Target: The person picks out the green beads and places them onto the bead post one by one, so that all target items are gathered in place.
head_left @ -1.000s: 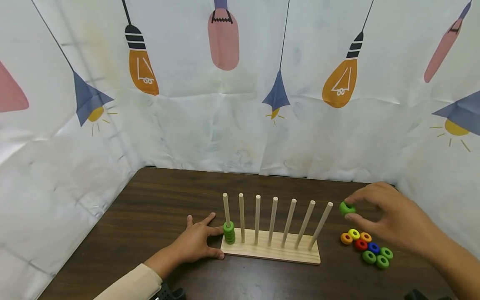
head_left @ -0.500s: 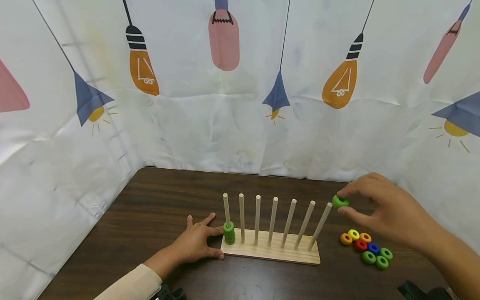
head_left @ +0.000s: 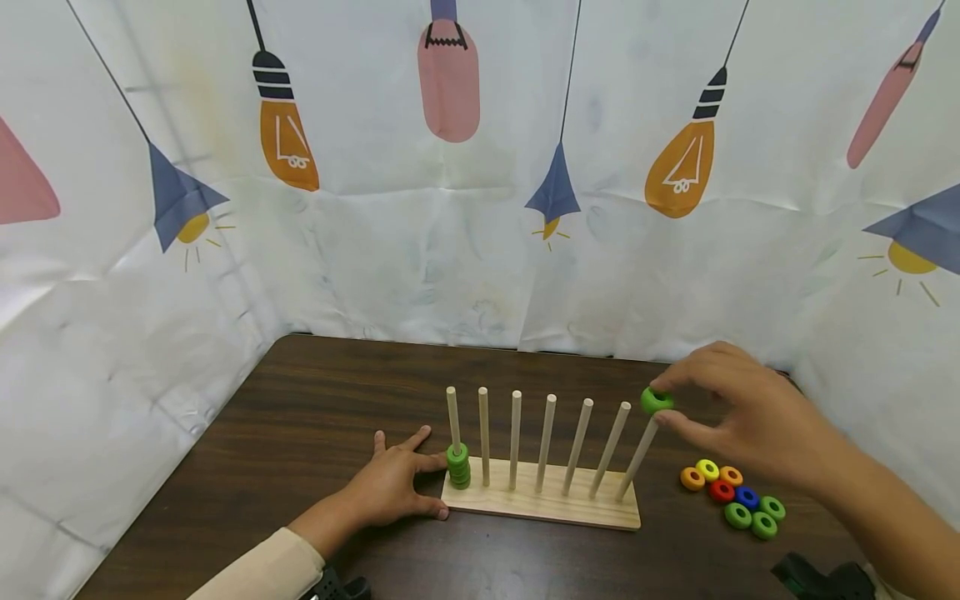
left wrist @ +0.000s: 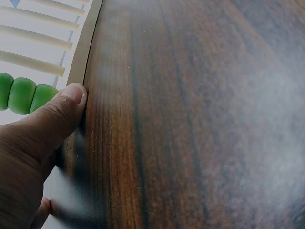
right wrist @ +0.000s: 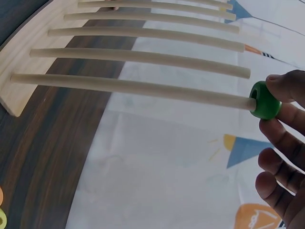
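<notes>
right hand pinching green ring atop peg, right edge of base | left hand spread, touching its left edge | imo centre hole, ease down

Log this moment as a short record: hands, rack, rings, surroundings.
Left hand: rests spread at the left end of the wooden base
Right hand: pinches a green ring at the tip of the right-end peg
Rack: seven upright pegs
Left-end peg: stack of green rings
Loose rings: three green, two orange, one red, one blue, one yellow
Surface: dark wood-grain table
Backdrop: white sheet, printed lamps and bulbs
</notes>
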`<state>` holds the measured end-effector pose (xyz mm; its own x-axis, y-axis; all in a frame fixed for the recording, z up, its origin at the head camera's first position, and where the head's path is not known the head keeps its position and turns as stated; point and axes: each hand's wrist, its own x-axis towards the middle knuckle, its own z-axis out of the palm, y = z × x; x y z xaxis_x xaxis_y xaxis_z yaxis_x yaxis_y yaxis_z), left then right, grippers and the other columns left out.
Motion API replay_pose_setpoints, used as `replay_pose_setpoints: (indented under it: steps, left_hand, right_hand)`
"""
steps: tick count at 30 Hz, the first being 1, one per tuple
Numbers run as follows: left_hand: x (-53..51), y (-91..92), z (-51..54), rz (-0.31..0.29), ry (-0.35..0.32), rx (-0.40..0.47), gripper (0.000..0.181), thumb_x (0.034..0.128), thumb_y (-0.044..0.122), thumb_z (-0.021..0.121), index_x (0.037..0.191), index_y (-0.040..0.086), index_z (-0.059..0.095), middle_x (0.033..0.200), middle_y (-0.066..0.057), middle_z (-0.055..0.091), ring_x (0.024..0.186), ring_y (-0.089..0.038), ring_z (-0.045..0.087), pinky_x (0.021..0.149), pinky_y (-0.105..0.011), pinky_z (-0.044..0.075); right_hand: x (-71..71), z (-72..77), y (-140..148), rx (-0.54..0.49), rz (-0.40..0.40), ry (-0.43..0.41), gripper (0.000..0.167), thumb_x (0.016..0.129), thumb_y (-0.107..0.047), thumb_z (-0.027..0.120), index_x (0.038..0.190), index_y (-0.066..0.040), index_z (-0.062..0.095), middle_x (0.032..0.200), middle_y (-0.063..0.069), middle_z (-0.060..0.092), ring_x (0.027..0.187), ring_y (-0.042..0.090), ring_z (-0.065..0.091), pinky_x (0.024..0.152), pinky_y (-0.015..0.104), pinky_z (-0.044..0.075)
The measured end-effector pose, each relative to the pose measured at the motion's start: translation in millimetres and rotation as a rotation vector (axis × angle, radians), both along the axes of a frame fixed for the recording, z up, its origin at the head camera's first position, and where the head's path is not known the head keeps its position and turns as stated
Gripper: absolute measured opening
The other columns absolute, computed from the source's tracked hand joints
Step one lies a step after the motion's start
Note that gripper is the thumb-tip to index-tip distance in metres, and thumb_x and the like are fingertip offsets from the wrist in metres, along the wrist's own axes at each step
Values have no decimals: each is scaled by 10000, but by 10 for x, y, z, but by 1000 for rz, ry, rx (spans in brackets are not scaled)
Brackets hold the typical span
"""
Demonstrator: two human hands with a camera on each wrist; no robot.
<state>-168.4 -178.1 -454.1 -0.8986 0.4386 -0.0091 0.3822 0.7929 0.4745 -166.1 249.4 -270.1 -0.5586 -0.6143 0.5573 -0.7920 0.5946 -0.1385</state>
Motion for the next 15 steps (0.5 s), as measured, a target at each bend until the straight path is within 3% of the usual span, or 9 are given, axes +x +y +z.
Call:
replay_pose_setpoints:
  steps: [15]
  left_hand:
    - [-4,-7,-12,-1,4,-3,722,724,531,888,1355,230,705,1466,-132,568,1488,-367,330,1043,-849,-3]
  right_hand:
    - [-16,-4,-170,-17,27,-38,443,733,-97,925,1078,-298,732,1041,-208,649,994,61,577,828,178,448]
